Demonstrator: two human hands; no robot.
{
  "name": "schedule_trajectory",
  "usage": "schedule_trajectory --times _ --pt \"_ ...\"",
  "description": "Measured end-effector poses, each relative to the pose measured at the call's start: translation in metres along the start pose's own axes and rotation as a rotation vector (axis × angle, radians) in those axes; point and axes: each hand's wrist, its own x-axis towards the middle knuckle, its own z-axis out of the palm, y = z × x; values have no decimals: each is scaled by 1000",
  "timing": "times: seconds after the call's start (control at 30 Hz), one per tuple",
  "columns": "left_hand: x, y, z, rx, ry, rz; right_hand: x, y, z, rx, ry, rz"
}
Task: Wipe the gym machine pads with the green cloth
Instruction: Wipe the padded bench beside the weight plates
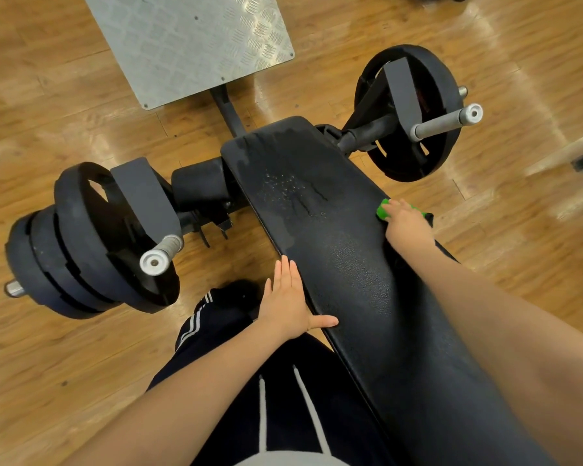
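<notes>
Fingers of the right hand (406,223) lie over a bunched bright green cloth (383,210), pressing it onto the far-right edge of the long black padded bench pad (334,250); whether they curl round the cloth or lie flat on it cannot be told, since the back of the hand hides most of it. Green shows only at the fingertips and in a thin strip past the knuckles. Left of those fingers, toward the middle of the pad, the surface carries a patch of droplets and a few dark wet streaks — the far end of the pad looks damp too.

Fingers of the left hand (292,304) are straight and held together, laid along the near-left edge of the same pad, with the thumb spread out flat onto the top surface; this hand holds nothing.

Beyond the left fingers and to their left sits a stack of black round weight plates (81,243) on a grey metal sleeve with a white end cap (154,262). Beyond the right fingers, a single black weight plate (414,112) hangs on its own grey sleeve. Past the far end of the pad lies a grey ribbed metal footplate (189,45) on the glossy wooden plank floor (48,95). Below the left wrist are dark trousers with white side stripes (196,324).
</notes>
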Motion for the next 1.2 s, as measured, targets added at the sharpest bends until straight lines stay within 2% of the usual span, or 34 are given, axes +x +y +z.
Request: schedule_trajectory --times 0.1,0.2,0.37,0.5,0.63,0.73,0.93,1.2 --pt "2 1 1 3 -3 -11 0 -14 3 -11 48 49" --pt "3 2 2 15 -6 -47 -3 -39 7 -66 58 1" --pt "4 4 2 26 -32 -87 -9 -94 13 -123 -20 -238" --pt "6 5 0 -7 -40 -68 -16 -138 29 -187 -108 -507" --pt "5 5 -1 -40 -25 -73 -23 -148 34 -207 -182 -663" --pt "4 4 -1 -35 -32 -78 -32 -132 30 -109 -209 -682" --pt "4 4 3 -25 -22 -70 -45 -113 42 4 -129 -578" --pt "4 -2 5 -131 -4 -38 -16 -143 42 -134 -249 -594"
